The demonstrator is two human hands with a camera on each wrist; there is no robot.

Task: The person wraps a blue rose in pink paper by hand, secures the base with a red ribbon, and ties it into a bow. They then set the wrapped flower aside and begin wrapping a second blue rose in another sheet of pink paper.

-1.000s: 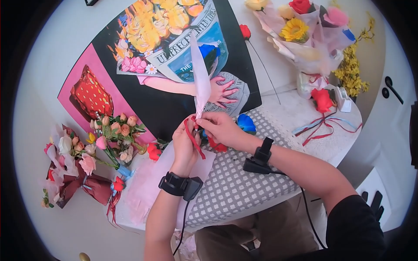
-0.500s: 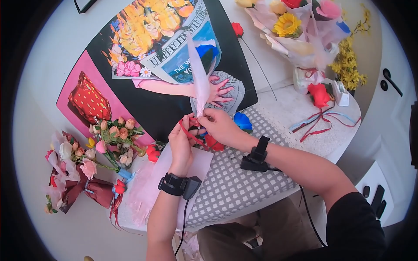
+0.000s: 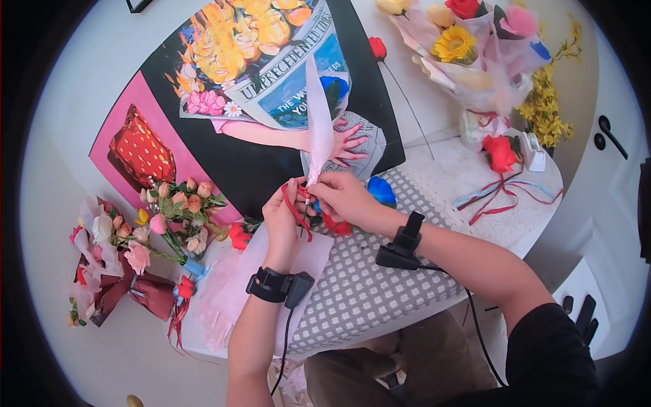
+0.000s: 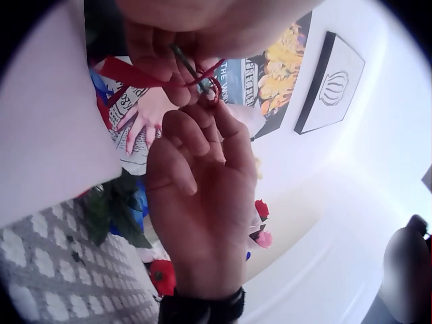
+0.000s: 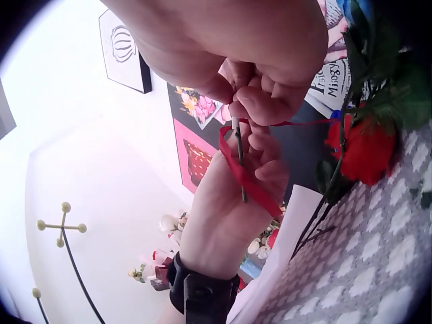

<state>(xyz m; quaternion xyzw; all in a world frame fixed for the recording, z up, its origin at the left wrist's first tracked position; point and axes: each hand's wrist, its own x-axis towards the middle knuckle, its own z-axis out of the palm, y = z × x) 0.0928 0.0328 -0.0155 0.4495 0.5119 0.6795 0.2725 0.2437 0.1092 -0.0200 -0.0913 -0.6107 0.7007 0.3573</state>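
Note:
A blue flower (image 3: 335, 87) stands upright, rolled in pale pink paper (image 3: 319, 136) that narrows down to its stem. My right hand (image 3: 350, 201) pinches the gathered foot of this wrapping between thumb and fingers. Just to the left, my left hand (image 3: 279, 218) holds a red ribbon (image 3: 293, 212) close against the stem. In the right wrist view the green stem (image 5: 240, 152) sticks out below the fingertips, and the ribbon hangs across the left palm. Loops of ribbon (image 4: 214, 91) circle the stem at the fingertips in the left wrist view.
On the dotted grey cloth (image 3: 380, 292) lie a blue flower (image 3: 382, 190) and a red flower (image 5: 370, 145). Pale paper sheets (image 3: 308, 261) lie left. Bouquets stand at left (image 3: 146, 292) and back right (image 3: 468, 74). A poster (image 3: 258, 163) leans behind my hands.
My left fingers first closed in at the stem, then spread and shifted the ribbon, whose end now hangs down by the palm. My right hand keeps its pinch on the wrapping.

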